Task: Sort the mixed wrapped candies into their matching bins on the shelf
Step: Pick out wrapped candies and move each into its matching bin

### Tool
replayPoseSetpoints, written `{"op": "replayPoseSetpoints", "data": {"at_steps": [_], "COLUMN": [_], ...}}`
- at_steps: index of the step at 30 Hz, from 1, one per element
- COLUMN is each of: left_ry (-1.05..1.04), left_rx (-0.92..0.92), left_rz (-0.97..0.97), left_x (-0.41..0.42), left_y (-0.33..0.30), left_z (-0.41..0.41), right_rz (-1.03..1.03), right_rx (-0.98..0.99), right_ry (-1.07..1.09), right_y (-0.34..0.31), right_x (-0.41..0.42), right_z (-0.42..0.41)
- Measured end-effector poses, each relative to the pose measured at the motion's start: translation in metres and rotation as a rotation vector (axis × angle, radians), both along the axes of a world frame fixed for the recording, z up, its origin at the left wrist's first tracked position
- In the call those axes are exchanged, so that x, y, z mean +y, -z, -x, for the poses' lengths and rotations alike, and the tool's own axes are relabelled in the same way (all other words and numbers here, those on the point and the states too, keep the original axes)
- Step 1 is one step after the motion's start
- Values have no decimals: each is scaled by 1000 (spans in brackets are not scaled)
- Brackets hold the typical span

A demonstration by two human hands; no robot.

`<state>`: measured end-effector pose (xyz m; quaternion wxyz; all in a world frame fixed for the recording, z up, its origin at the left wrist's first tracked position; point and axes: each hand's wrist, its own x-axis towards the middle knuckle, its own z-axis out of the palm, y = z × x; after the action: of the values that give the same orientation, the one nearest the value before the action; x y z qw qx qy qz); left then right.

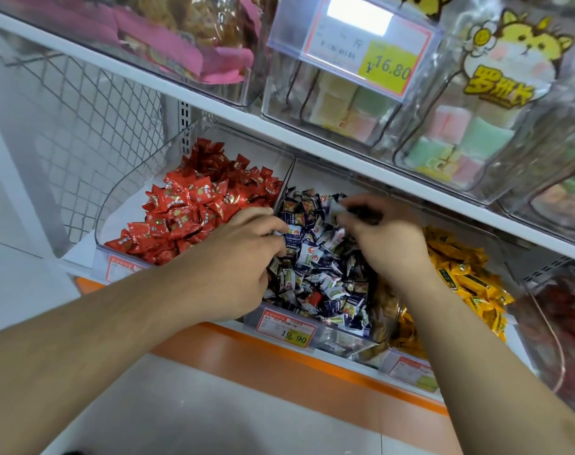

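Note:
Three clear bins sit side by side on the lower shelf. The left bin (115, 257) holds red wrapped candies (194, 205). The middle bin (342, 346) holds dark blue and white candies (319, 270), with one red candy (314, 298) among them near the front. The right bin holds yellow candies (463, 267). My left hand (243, 257) reaches into the middle bin's left side, fingers curled down among the candies. My right hand (388, 238) hovers over the middle bin, blurred, pinching a small pale wrapped candy (337, 208) at its fingertips.
A price tag (287, 328) reading 19.90 fronts the middle bin. The upper shelf (213, 106) carries clear bins of pink snacks and pastel sweets with a 16.80 tag (355, 47). A wire mesh panel (82, 126) closes the left. An orange strip (279, 356) edges the shelf.

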<state>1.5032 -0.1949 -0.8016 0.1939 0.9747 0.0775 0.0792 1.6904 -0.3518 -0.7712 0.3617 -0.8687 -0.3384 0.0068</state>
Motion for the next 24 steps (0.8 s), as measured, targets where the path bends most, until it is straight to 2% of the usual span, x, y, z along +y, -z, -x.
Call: {"op": "replayPoseSetpoints", "data": {"at_steps": [2,5,9,12,14,15,18,24], "left_ry": [2,0,-5,-6,-6,-4,-7,-8], "left_rx": [-3,3,12,17,16,17,22,23], "left_rz": [5,15,6,-6,-10,-11,-5,2], "left_x": [0,0,0,-1,-1,-1,-2,-2], "left_y": [1,1,-1,-1,0,0,-1,-1], "left_z": [0,0,-1,-1,-1,-1,-1,0], "right_rz": [26,210,215,310,492,600,801,848], "right_rx": [-26,-108,-266,-62,37,22,-73,-149], "right_ry": [26,-44,-136,-302,-426,-458,-424,-364], "right_y": [2,7,4,1,9,15,32,47], "right_x": [3,3,-4,-10,-13,-13,-10,-6], "right_z": [-10,-15,1,18,26,28,25,20]}}
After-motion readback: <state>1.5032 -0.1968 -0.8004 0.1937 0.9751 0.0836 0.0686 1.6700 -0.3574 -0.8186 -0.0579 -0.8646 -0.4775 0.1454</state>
